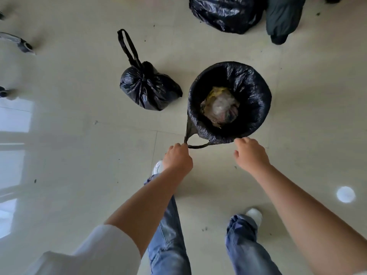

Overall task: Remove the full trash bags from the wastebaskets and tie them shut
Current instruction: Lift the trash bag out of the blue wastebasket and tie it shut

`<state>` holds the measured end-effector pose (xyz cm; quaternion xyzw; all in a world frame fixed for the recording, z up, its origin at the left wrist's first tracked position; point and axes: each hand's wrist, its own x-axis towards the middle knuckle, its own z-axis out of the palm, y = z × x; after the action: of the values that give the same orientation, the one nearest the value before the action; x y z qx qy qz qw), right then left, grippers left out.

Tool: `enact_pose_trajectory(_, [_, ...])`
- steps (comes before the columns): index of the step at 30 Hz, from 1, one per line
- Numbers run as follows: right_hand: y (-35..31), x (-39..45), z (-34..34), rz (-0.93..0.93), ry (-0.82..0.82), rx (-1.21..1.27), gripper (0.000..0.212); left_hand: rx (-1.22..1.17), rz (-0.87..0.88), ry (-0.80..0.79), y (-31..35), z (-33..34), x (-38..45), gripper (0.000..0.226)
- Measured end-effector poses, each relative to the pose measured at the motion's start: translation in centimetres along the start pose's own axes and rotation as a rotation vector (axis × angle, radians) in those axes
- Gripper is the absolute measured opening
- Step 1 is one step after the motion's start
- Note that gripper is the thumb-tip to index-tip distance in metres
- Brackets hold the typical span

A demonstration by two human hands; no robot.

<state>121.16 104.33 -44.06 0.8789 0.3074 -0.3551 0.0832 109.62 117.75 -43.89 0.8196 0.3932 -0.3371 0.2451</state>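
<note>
- No readable txt, labels, brand names, nos. or signs anywhere in view.
- Black bags, floor, jeans, shoes: all plain, no legible print.

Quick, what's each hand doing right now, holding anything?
Left hand: closed, pinching the bag handle loop of the bin liner.
Right hand: fingers curled at the liner's rim; whether it grips anything cannot be told.

I saw a glossy pale tiled floor (79,155), window light reflecting at nine o'clock, a round glare spot (345,194) at four o'clock.
</note>
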Motion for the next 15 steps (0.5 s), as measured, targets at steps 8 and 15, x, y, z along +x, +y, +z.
enact_pose_trajectory(8, [4.4, 1.8, 7.9, -0.161, 0.142, -0.032, 0.032, -0.011, -0.004, 0.129, 3.8, 9.0, 0.2, 0.039])
enact_pose_trajectory(15, [7.0, 10.5, 13.1, -0.464, 0.731, 0.172, 0.032, 0.059, 0.445, 0.653, 3.4, 14.6, 10.3, 0.030])
